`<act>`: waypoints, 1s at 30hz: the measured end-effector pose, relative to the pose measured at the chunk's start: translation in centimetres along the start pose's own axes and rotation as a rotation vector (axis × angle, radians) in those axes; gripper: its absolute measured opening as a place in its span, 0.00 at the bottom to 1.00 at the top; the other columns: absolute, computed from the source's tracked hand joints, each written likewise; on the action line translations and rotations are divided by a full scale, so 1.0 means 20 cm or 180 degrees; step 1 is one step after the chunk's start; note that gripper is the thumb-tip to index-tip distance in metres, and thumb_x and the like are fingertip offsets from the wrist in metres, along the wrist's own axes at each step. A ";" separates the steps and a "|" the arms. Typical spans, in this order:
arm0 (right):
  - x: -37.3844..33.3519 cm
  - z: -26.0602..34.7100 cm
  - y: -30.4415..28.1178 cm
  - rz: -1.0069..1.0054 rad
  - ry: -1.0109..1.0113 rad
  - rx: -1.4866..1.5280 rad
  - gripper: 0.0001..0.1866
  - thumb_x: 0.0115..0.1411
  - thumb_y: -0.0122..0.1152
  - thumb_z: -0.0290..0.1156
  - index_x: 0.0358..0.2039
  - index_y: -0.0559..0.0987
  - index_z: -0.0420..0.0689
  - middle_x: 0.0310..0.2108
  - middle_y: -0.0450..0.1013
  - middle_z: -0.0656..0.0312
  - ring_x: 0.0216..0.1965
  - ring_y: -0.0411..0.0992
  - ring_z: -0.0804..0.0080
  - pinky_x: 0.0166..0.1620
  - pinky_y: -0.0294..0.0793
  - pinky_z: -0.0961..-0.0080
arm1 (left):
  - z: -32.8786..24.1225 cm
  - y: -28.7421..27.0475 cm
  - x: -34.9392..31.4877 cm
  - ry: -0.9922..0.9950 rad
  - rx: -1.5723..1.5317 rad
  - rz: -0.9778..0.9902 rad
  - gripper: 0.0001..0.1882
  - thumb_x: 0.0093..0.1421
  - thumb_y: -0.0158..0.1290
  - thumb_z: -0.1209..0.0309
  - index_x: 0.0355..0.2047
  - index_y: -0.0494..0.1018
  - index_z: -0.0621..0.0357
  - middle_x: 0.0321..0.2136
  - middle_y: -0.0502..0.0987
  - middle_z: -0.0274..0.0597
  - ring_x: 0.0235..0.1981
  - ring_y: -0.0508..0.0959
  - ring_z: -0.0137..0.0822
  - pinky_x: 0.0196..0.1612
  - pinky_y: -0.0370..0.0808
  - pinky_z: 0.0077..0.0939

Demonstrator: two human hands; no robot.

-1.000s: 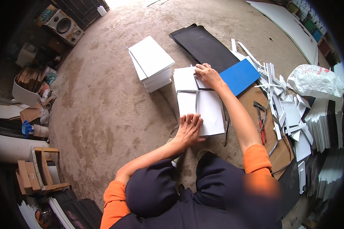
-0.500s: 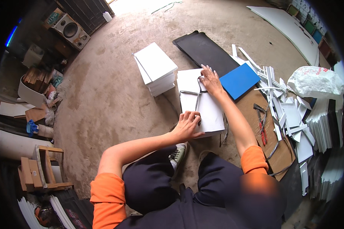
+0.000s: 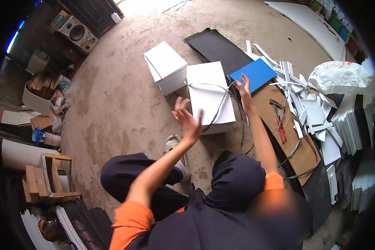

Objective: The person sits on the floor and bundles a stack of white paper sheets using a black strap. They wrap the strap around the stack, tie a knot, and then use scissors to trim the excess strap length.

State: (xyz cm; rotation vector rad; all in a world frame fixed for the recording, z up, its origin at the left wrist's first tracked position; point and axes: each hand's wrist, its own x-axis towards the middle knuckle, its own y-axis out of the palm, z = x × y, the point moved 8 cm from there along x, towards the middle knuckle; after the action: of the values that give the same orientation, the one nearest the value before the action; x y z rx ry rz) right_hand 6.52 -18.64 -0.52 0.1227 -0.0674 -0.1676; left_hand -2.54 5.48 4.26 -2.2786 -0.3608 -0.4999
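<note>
Left hand (image 3: pixel 189 125): fingers spread wide, blurred, seemingly gripping nothing, at the stack's 8 o'clock | right hand (image 3: pixel 246 98): fingers partly curled beside the dark strap (image 3: pixel 228 89), 2 o'clock; can't tell if gripping | white stack (image 3: pixel 205 74): on floor (image 3: pixel 125 96), 12 o'clock of the person, long axis about 12-to-6, tipped slightly toward 11-to-5

Left grip (image 3: pixel 189 121) and right grip (image 3: pixel 246 95) flank a white stack (image 3: pixel 206 98) crossed by strapping (image 3: pixel 221 103).
</note>
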 end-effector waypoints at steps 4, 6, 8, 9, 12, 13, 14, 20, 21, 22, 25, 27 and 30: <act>-0.25 -0.50 -0.05 0.0464 0.1698 0.1401 0.39 0.53 0.40 0.59 0.57 0.49 0.45 0.58 0.45 0.53 0.60 0.42 0.60 0.59 0.41 0.67 | 0.54 0.15 -0.26 -0.2260 -0.1996 -0.1278 0.35 0.55 0.32 0.43 0.52 0.49 0.58 0.55 0.46 0.46 0.57 0.48 0.44 0.57 0.44 0.38; -0.32 -0.72 -0.13 0.0164 0.0954 0.0365 0.36 0.55 0.37 0.58 0.57 0.51 0.47 0.57 0.51 0.63 0.58 0.49 0.70 0.56 0.49 0.70 | 0.59 0.37 -0.49 -0.3090 -0.2362 -0.0677 0.43 0.52 0.26 0.35 0.58 0.39 0.53 0.59 0.40 0.44 0.59 0.44 0.40 0.59 0.43 0.34; -0.43 -0.85 -0.01 0.0174 0.1562 0.0556 0.36 0.53 0.41 0.59 0.56 0.55 0.48 0.55 0.55 0.65 0.55 0.53 0.71 0.54 0.53 0.70 | 0.65 0.55 -0.65 -0.3374 -0.3608 -0.0956 0.46 0.50 0.25 0.33 0.59 0.33 0.51 0.60 0.36 0.44 0.60 0.40 0.41 0.59 0.41 0.38; -0.44 -0.90 -0.03 0.0164 0.1666 0.0600 0.36 0.52 0.42 0.59 0.55 0.57 0.49 0.55 0.56 0.64 0.55 0.54 0.72 0.54 0.53 0.69 | 0.58 0.61 -0.65 -0.3415 -0.4368 -0.0899 0.47 0.49 0.25 0.32 0.59 0.32 0.51 0.60 0.36 0.44 0.60 0.40 0.41 0.59 0.41 0.39; -0.51 -0.86 -0.02 0.0170 0.2042 0.0619 0.30 0.53 0.43 0.56 0.51 0.62 0.52 0.46 0.64 0.66 0.47 0.62 0.74 0.46 0.61 0.70 | 0.31 0.61 -0.58 -0.3627 -0.5321 -0.0073 0.45 0.50 0.20 0.32 0.57 0.44 0.54 0.56 0.49 0.44 0.56 0.52 0.41 0.57 0.48 0.38; -0.51 -0.80 -0.01 0.0206 0.2082 0.0501 0.28 0.54 0.42 0.55 0.50 0.63 0.52 0.42 0.66 0.67 0.44 0.64 0.74 0.43 0.65 0.71 | 0.30 0.62 -0.57 -0.3637 -0.5239 0.0045 0.44 0.51 0.19 0.34 0.56 0.48 0.55 0.54 0.54 0.43 0.53 0.55 0.41 0.56 0.51 0.38; -0.51 -0.77 0.01 0.0206 0.2125 0.0493 0.27 0.54 0.41 0.55 0.49 0.63 0.52 0.41 0.67 0.67 0.43 0.65 0.75 0.41 0.66 0.72 | 0.31 0.62 -0.55 -0.3541 -0.5276 -0.0091 0.45 0.49 0.18 0.32 0.56 0.48 0.53 0.54 0.54 0.43 0.53 0.56 0.43 0.55 0.53 0.41; -0.52 -0.81 0.01 0.0038 0.2241 0.0554 0.28 0.56 0.38 0.55 0.51 0.60 0.51 0.44 0.65 0.63 0.41 0.67 0.71 0.37 0.71 0.68 | 0.30 0.64 -0.49 -0.3558 -0.5381 -0.0479 0.46 0.46 0.17 0.30 0.56 0.51 0.49 0.54 0.55 0.43 0.51 0.59 0.46 0.51 0.58 0.47; -0.54 -0.78 0.06 0.0000 0.2328 0.0551 0.28 0.55 0.39 0.55 0.52 0.60 0.51 0.45 0.64 0.63 0.42 0.67 0.71 0.38 0.71 0.67 | 0.31 0.63 -0.48 -0.3596 -0.5482 -0.0414 0.46 0.47 0.17 0.30 0.56 0.51 0.49 0.54 0.55 0.43 0.51 0.60 0.45 0.51 0.59 0.46; -0.55 -0.75 0.10 -0.0041 0.2417 0.0546 0.29 0.55 0.39 0.55 0.52 0.59 0.51 0.46 0.63 0.63 0.43 0.66 0.70 0.39 0.70 0.66 | 0.32 0.62 -0.46 -0.3637 -0.5584 -0.0348 0.46 0.47 0.17 0.30 0.56 0.51 0.49 0.54 0.55 0.42 0.51 0.60 0.45 0.51 0.59 0.46; -0.54 -0.69 0.26 -0.0094 0.2382 0.0682 0.33 0.54 0.40 0.57 0.55 0.55 0.51 0.51 0.59 0.63 0.51 0.59 0.70 0.49 0.62 0.62 | 0.58 0.69 -0.42 -0.3444 -0.5741 -0.0512 0.44 0.49 0.15 0.32 0.56 0.52 0.49 0.54 0.55 0.42 0.53 0.58 0.44 0.53 0.56 0.44; -0.50 -0.69 0.43 0.0090 0.1874 0.0872 0.36 0.54 0.39 0.59 0.57 0.50 0.51 0.53 0.55 0.61 0.54 0.55 0.68 0.53 0.57 0.61 | 0.72 0.59 -0.29 -0.2947 -0.5363 -0.0654 0.44 0.50 0.12 0.34 0.56 0.50 0.50 0.55 0.53 0.42 0.55 0.55 0.45 0.56 0.51 0.41; -0.48 -0.80 0.49 -0.0117 0.1647 0.0654 0.39 0.54 0.38 0.60 0.58 0.45 0.51 0.56 0.50 0.59 0.57 0.50 0.66 0.55 0.51 0.62 | 0.74 0.52 -0.14 -0.2973 -0.4961 -0.0471 0.44 0.50 0.13 0.34 0.58 0.46 0.49 0.57 0.50 0.43 0.56 0.52 0.45 0.57 0.48 0.41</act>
State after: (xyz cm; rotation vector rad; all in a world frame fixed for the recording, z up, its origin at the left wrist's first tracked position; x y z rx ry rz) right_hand -0.10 -5.58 -15.76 0.3687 0.4348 -0.1613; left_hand 2.75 9.19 -12.89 -3.9447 -0.7479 0.5486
